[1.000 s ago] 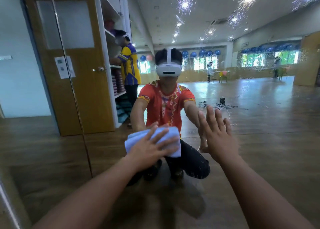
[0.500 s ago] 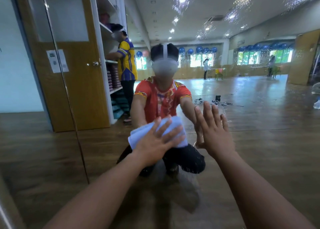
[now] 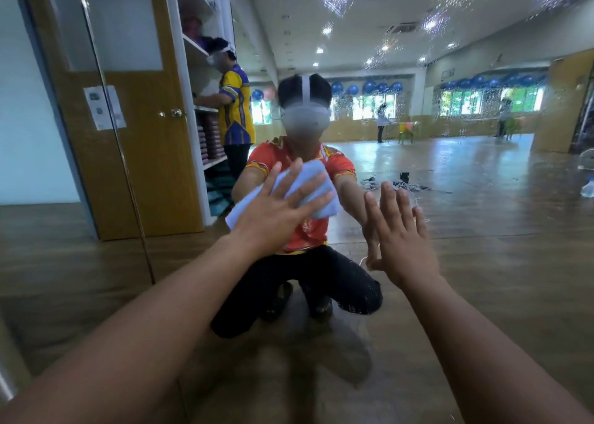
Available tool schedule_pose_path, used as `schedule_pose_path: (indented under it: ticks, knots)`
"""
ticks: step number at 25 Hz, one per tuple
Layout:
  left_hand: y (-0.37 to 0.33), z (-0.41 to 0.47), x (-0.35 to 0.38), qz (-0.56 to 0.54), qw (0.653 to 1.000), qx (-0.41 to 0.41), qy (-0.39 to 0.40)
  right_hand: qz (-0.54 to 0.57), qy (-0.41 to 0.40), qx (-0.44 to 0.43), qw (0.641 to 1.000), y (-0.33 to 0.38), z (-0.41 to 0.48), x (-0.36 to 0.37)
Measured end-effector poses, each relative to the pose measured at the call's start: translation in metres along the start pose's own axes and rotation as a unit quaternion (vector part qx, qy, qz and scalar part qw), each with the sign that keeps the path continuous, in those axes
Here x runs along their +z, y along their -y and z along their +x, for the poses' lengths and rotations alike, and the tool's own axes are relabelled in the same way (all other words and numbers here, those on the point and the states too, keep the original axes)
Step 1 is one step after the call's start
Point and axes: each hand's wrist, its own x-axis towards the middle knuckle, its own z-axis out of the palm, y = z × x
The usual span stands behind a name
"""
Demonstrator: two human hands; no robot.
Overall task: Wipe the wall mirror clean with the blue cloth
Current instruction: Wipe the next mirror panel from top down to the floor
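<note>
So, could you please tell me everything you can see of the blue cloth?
The cloth is pale blue, soft-looking and folded into a thick pad. It lies flat against the mirror, pressed by the left hand, whose straight fingers cover its middle; its top, right edge and lower left corner show past them. The right hand rests on the glass to its right, apart from it.

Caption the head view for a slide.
Left hand presses the blue cloth flat against the wall mirror while the right hand rests open beside it.
</note>
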Motion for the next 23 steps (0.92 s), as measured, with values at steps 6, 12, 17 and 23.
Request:
schedule_pose_path:
  ticks: [6, 12, 17, 23]
  knots:
    - [-0.054, -0.006, 0.030, -0.021, 0.998, -0.008, -0.055, 0.015, -0.029, 0.007, 0.999, -0.002, 0.001, 0.007]
    - [-0.096, -0.096, 0.054, 0.002, 0.962, 0.232, 0.144, -0.005, -0.015, -0.001, 1.000, -0.003, 0.002, 0.005]
    - [-0.029, -0.096, 0.024, -0.002, 0.990, 0.116, 0.078, -0.021, -0.015, 0.000, 1.000, -0.004, 0.002, 0.003]
    - [0.069, -0.064, -0.027, 0.012, 0.997, -0.063, 0.048, -0.034, -0.152, 0.031, 0.987, 0.017, -0.005, 0.018]
